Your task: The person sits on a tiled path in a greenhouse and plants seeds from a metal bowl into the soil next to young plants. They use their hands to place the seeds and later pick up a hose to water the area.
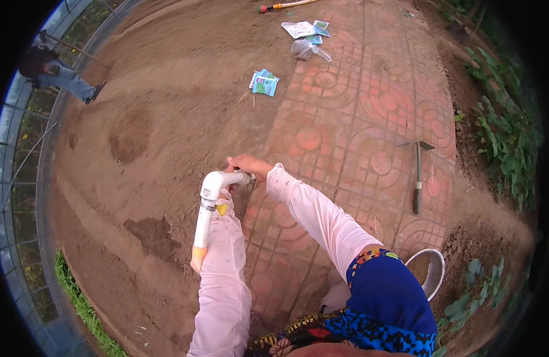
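Note:
A white plastic pipe with an elbow (213, 185) rises beside the edge of the red paving. My right hand (250, 164) reaches in from the right, over the pipe's short horizontal arm, fingers bent close to its far side. Mostly hidden behind that arm is my left hand (231, 178), with a few fingers showing. The two hands meet or nearly meet; what lies between the fingers cannot be made out. A metal clamp (208, 205) rings the pipe below the elbow, and a yellow tab (221, 209) shows beside it.
Printed seed packets (264, 83) lie on the soil ahead. Beyond are more packets (300, 29) and a plastic bag (304, 49). A hand hoe (418, 178) rests on the paving at right, near leafy plants (506, 147). A white ring (437, 274) is nearby. Far left, a person (62, 76) stands by a long-handled tool.

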